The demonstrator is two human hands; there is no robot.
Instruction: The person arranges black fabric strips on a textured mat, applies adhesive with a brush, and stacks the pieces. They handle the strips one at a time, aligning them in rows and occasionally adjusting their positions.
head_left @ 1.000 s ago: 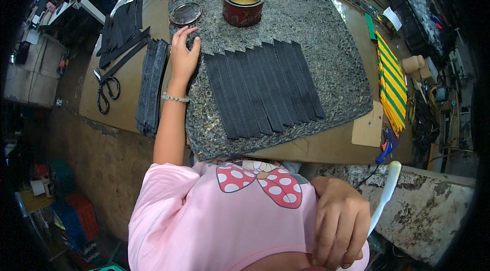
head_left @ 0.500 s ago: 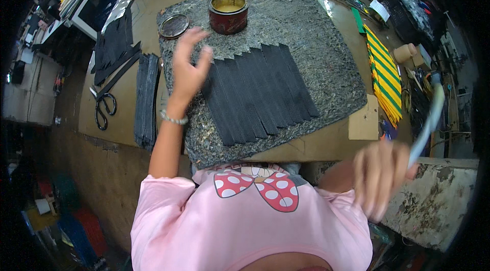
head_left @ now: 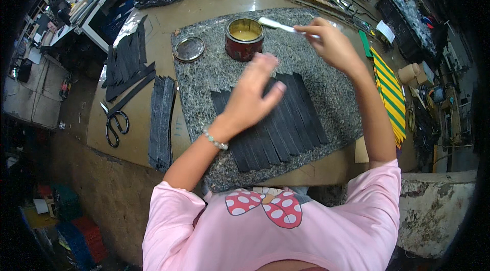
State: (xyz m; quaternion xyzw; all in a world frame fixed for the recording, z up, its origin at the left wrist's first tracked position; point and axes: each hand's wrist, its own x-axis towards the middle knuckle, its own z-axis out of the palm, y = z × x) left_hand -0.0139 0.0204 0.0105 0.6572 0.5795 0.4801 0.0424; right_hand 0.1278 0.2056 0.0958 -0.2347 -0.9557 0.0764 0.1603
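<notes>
Far left: scissors [head_left: 114,124] on the brown bench top [head_left: 204,0], beside a stack of black strips [head_left: 161,120]. Round lid [head_left: 189,49] on the granite slab [head_left: 204,92]. Left hand [head_left: 250,100] raised over the fanned row of black strips [head_left: 278,125] on the slab, fingers loosely spread, slightly blurred, holding nothing; contact with the strips can't be told. Open tin [head_left: 244,38] of yellowish glue stands just beyond it. Right hand [head_left: 329,41] pinches a white brush [head_left: 279,24] at its handle end; brush tip sits above the tin's right rim. Striped yellow-green material [head_left: 390,92] far right.
</notes>
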